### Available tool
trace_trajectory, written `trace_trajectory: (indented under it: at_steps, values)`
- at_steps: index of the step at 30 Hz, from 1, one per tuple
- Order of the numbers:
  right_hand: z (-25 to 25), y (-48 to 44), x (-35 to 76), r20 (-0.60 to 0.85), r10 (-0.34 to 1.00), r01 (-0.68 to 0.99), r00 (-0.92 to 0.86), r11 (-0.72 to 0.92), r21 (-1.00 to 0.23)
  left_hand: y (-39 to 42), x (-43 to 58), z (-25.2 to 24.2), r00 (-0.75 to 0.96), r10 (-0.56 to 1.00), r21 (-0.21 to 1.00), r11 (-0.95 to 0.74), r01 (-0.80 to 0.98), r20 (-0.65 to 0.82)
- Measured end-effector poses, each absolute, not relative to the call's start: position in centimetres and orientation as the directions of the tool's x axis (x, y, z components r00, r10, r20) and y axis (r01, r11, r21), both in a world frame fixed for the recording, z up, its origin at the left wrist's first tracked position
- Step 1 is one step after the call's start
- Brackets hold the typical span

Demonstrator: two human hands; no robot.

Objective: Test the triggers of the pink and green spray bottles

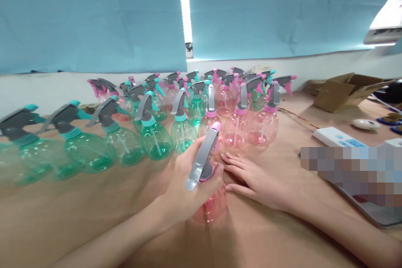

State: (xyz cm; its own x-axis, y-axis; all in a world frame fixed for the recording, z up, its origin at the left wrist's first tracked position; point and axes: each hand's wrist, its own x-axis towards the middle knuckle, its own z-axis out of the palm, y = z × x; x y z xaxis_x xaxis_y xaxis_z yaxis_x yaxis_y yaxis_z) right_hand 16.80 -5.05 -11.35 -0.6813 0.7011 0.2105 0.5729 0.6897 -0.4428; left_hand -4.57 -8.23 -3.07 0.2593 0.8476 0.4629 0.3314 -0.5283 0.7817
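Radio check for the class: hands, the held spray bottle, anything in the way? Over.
Left hand gripping pink spray bottle around its neck. Right hand open on tabletop beside it. Other spray bottles standing close ahead.

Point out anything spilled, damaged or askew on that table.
No spill or damage stands out among the bottles. Mildly odd: the box at the back right, its flaps sticking open at an angle. A pixelated patch at the right hides part of the view.
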Motion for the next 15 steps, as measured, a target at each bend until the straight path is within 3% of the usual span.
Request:
trace_trajectory:
  at_steps: [15]
  values:
    - [-11.44,-5.02,16.77,0.193,0.701,0.583,-0.687,0.69,-0.429,-8.36,-4.49,-2.93,0.235,0.858,0.791,-0.512,0.335,0.456]
